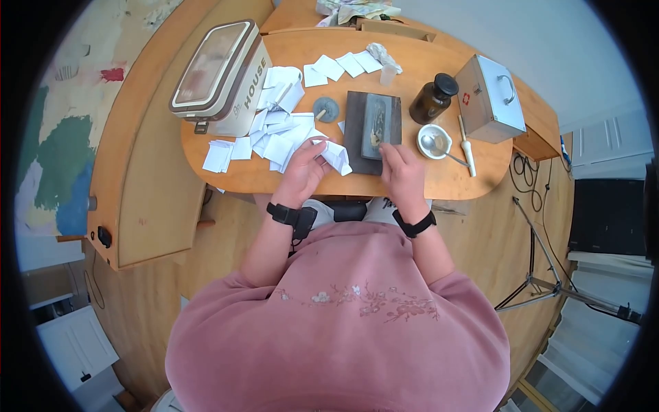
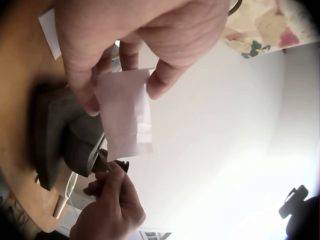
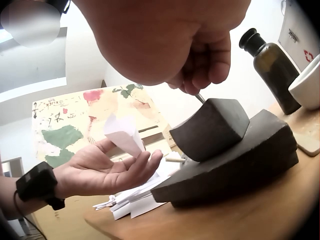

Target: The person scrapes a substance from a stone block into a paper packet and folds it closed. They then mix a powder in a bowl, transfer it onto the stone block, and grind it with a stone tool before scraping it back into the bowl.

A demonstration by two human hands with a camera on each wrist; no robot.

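A small folded white paper packet (image 1: 335, 156) is pinched in my left hand (image 1: 305, 170), between thumb and fingers; the left wrist view shows the packet (image 2: 125, 115) upright. To its right, my right hand (image 1: 403, 175) pinches a thin metal tool (image 3: 201, 98) at the near end of a dark grey stone trough (image 1: 376, 127). The trough has pale powder inside and rests on a dark flat slab (image 1: 354, 130). Only a short piece of the tool shows; the fingers hide the rest.
White papers (image 1: 278, 147) lie heaped at left beside a HOUSE box (image 1: 237, 103). A round grey disc (image 1: 326, 108) sits behind. At right are a brown bottle (image 1: 431, 103), a white mortar (image 1: 425, 150) with a spoon, a white pestle (image 1: 469, 159) and a metal case (image 1: 489, 103).
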